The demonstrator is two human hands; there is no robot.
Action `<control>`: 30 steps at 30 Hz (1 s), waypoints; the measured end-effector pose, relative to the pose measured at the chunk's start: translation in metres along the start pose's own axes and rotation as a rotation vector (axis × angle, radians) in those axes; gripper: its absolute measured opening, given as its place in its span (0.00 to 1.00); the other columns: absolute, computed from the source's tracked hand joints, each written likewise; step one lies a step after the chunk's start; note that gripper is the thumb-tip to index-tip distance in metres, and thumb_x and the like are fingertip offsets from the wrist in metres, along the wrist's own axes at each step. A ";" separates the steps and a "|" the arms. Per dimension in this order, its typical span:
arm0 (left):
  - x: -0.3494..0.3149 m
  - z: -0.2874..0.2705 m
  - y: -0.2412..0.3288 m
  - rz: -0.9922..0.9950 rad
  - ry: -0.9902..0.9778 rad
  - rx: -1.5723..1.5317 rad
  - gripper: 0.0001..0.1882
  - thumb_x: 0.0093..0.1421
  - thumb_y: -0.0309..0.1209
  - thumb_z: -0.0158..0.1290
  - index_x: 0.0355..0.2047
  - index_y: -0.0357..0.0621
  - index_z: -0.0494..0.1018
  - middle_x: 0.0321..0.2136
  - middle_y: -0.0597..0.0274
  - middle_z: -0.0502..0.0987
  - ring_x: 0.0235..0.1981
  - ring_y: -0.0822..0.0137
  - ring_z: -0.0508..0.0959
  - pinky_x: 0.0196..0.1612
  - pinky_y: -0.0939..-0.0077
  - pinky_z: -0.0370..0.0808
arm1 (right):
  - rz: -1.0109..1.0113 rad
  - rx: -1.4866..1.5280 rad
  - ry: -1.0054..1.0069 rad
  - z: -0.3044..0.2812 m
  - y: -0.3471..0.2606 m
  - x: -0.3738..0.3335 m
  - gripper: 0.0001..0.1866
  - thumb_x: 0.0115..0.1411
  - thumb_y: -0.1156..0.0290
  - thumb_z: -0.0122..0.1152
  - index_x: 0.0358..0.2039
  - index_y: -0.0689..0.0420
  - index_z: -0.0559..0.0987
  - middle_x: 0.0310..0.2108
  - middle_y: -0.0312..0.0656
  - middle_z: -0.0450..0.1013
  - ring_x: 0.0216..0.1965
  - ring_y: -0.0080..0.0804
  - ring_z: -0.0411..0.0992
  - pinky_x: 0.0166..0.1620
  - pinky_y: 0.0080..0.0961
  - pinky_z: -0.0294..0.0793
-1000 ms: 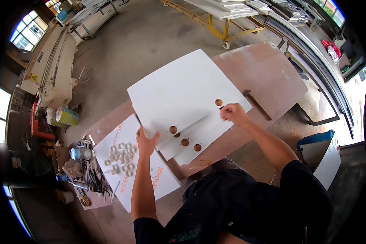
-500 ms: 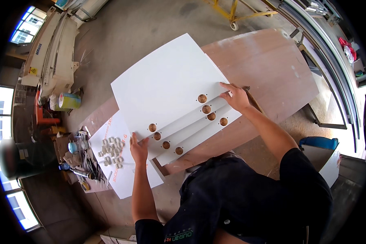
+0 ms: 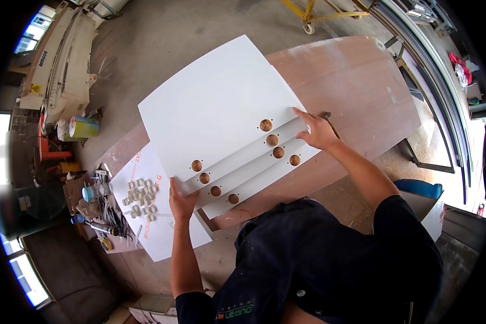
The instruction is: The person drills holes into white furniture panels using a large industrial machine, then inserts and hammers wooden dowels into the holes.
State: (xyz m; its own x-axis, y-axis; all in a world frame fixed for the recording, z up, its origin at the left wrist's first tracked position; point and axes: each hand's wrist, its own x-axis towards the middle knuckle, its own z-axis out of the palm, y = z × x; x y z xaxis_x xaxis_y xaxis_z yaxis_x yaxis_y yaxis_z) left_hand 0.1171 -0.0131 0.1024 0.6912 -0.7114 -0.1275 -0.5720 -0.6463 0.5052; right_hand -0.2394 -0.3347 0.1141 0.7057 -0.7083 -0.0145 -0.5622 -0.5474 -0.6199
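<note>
White board panels (image 3: 216,97) lie in a stepped stack before me, their near edges staggered. Along each visible near strip are two round recesses (image 3: 265,125) with brown bottoms and small holes beside them. My left hand (image 3: 182,204) grips the near left corner of the upper panels, thumb toward the near edge, fingers along the side. On the right edge, my right hand (image 3: 317,132) has its thumb and fingers round the upper panels near the far-right recess. The fingertips under the panels are hidden.
A reddish-brown worktop (image 3: 356,81) extends right under the stack. To the left, several small pale round pieces (image 3: 141,197) lie on a white sheet (image 3: 170,243), beside tools and a blue-lidded tub (image 3: 89,194). A yellow wheeled frame (image 3: 308,15) stands beyond.
The upper panels have slid slightly away from me over the lower ones, with both hands still at their edges. The whole view has shifted a little.
</note>
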 end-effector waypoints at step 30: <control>-0.047 0.019 -0.007 -0.129 -0.079 -0.094 0.53 0.42 0.36 0.69 0.62 0.28 0.51 0.57 0.37 0.63 0.58 0.46 0.67 0.58 0.63 0.66 | 0.036 -0.016 -0.147 0.002 0.008 -0.012 0.51 0.44 0.71 0.70 0.67 0.48 0.53 0.64 0.48 0.57 0.62 0.48 0.58 0.63 0.37 0.60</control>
State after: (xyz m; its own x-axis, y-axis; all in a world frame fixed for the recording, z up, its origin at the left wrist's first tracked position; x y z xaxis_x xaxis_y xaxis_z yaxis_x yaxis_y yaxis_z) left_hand 0.0807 0.0194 0.0886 0.7174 -0.6461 -0.2607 -0.4345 -0.7074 0.5575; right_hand -0.2516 -0.3294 0.1074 0.7401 -0.6551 -0.1520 -0.5940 -0.5310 -0.6043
